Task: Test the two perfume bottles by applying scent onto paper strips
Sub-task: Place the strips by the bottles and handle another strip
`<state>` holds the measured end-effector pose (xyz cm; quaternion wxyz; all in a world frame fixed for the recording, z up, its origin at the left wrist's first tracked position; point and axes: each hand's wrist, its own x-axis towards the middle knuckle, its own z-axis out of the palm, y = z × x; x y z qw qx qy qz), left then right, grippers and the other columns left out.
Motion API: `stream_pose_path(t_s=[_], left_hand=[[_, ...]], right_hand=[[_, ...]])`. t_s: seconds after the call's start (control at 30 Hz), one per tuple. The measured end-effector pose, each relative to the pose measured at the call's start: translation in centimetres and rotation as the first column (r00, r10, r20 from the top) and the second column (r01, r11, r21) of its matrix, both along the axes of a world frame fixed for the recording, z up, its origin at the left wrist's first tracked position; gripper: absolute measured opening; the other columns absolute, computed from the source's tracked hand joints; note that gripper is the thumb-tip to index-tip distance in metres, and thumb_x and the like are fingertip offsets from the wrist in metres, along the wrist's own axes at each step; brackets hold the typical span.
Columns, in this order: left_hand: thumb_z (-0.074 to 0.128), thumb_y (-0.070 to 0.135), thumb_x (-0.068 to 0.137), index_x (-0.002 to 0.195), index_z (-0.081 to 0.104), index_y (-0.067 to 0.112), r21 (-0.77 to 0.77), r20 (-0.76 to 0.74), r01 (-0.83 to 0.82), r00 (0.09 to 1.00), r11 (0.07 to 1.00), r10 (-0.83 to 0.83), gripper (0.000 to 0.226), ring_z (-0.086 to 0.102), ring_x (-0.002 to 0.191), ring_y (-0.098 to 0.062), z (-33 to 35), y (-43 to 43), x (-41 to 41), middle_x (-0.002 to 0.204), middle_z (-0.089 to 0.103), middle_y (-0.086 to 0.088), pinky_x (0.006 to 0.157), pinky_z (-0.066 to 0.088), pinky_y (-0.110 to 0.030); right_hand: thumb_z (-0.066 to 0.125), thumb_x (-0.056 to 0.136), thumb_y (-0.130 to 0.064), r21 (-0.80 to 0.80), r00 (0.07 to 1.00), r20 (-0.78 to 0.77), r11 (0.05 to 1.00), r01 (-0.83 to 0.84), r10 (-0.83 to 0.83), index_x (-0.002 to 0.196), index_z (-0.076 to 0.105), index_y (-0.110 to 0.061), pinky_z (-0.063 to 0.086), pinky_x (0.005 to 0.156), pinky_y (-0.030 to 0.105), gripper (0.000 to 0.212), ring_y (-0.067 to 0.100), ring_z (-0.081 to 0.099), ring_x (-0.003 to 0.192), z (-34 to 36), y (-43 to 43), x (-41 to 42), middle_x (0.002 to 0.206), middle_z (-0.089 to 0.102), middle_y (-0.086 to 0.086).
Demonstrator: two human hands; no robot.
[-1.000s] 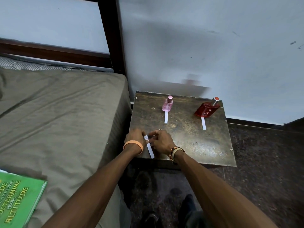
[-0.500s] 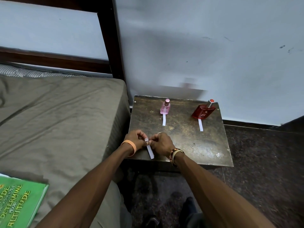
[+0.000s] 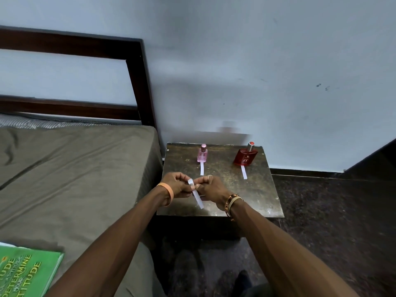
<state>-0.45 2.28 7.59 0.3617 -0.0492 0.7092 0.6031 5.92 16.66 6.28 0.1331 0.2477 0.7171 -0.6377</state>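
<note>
A small pink perfume bottle (image 3: 202,154) stands at the back of the dark side table (image 3: 259,189), with a white paper strip (image 3: 201,169) lying in front of it. A red perfume bottle (image 3: 245,156) stands to its right, and another white strip (image 3: 243,172) lies before it. Over the table's front left part, my left hand (image 3: 176,185) and my right hand (image 3: 211,189) both pinch the top of a third white paper strip (image 3: 197,197), which hangs down between them.
A bed with an olive sheet (image 3: 75,179) and dark wooden headboard (image 3: 137,82) borders the table on the left. A green book (image 3: 25,273) lies on the bed's near corner. A grey wall stands behind the table; dark floor (image 3: 332,221) lies to the right.
Both hands have lifted slightly off the table with the strip held between them. The camera has tilted up, showing more wall and headboard.
</note>
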Motion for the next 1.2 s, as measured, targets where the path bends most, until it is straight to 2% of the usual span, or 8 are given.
stream_pose_path(t_s=[0.2,0.3,0.37,0.5,0.63,0.87,1.07,1.2], left_hand=[[0.073,-0.015,0.068,0.084,0.061,0.002,0.057,-0.022,-0.078,0.997,0.995,0.079,0.026,0.065,0.065,-0.025,2.6,0.7,1.3,0.074,0.064,-0.015,0.055,0.059,-0.031],[0.077,-0.005,0.070,0.094,0.063,0.000,0.129,0.011,-0.071,0.997,0.989,0.070,0.028,0.068,0.071,-0.025,3.8,0.8,2.0,0.082,0.068,-0.017,0.064,0.060,-0.034],[0.075,0.003,0.075,0.095,0.063,0.001,0.164,0.019,-0.061,0.998,0.985,0.059,0.023,0.069,0.068,-0.022,4.6,1.0,2.6,0.081,0.070,-0.016,0.066,0.060,-0.033],[0.071,0.003,0.080,0.092,0.064,0.001,0.180,-0.032,-0.077,0.996,0.981,0.084,0.014,0.066,0.058,-0.016,5.9,1.5,3.4,0.074,0.069,-0.013,0.060,0.060,-0.030],[0.070,0.003,0.081,0.086,0.064,0.004,0.178,-0.078,-0.114,0.989,0.977,0.129,0.008,0.064,0.055,-0.015,7.0,2.4,4.1,0.075,0.068,-0.015,0.052,0.057,-0.026],[0.073,0.000,0.078,0.083,0.059,0.005,0.193,-0.198,-0.176,0.956,0.965,0.214,0.015,0.065,0.054,-0.022,8.7,5.9,6.0,0.083,0.066,-0.019,0.051,0.058,-0.029],[0.069,-0.007,0.078,0.085,0.059,0.002,0.204,-0.251,-0.097,0.956,0.974,0.148,0.016,0.065,0.070,-0.028,9.6,9.5,7.3,0.085,0.064,-0.015,0.061,0.060,-0.033],[0.070,-0.007,0.077,0.088,0.059,0.004,0.209,-0.279,-0.053,0.954,0.977,0.111,0.019,0.065,0.067,-0.025,10.0,12.6,8.2,0.085,0.065,-0.017,0.056,0.059,-0.030]], right_hand=[[0.069,0.082,0.006,-0.010,0.998,-0.055,1.000,0.013,-0.014,0.101,0.072,-0.001,0.058,0.068,0.031,0.020,0.019,0.068,0.076,3.3,0.6,2.0,0.089,0.072,0.014],[0.068,0.083,0.005,0.021,0.995,-0.082,0.998,0.055,-0.053,0.096,0.072,-0.003,0.053,0.057,0.025,0.016,0.015,0.067,0.070,4.6,0.7,2.9,0.085,0.072,0.013],[0.067,0.083,0.007,0.008,0.992,-0.093,0.997,0.081,-0.080,0.098,0.070,0.000,0.053,0.056,0.025,0.017,0.016,0.066,0.068,5.6,0.8,3.6,0.085,0.070,0.013],[0.069,0.082,0.007,-0.014,0.989,-0.104,0.994,0.104,-0.105,0.106,0.066,0.008,0.054,0.053,0.024,0.023,0.017,0.067,0.068,7.3,1.2,4.9,0.088,0.070,0.016],[0.072,0.081,0.003,0.010,0.985,-0.117,0.991,0.132,-0.130,0.103,0.068,0.007,0.056,0.054,0.027,0.023,0.018,0.068,0.068,8.4,1.7,6.0,0.089,0.071,0.017],[0.075,0.078,0.003,0.033,0.957,-0.185,0.972,0.232,-0.222,0.098,0.070,0.006,0.058,0.063,0.030,0.022,0.019,0.068,0.069,10.2,3.9,8.6,0.088,0.073,0.017],[0.073,0.080,0.004,0.031,0.933,-0.207,0.951,0.307,-0.295,0.099,0.071,0.004,0.056,0.059,0.024,0.019,0.016,0.066,0.068,11.5,6.9,11.0,0.085,0.070,0.014],[0.075,0.078,0.002,0.043,0.916,-0.200,0.931,0.363,-0.348,0.097,0.073,0.000,0.058,0.065,0.029,0.019,0.019,0.068,0.075,11.4,9.4,12.5,0.094,0.073,0.020]])
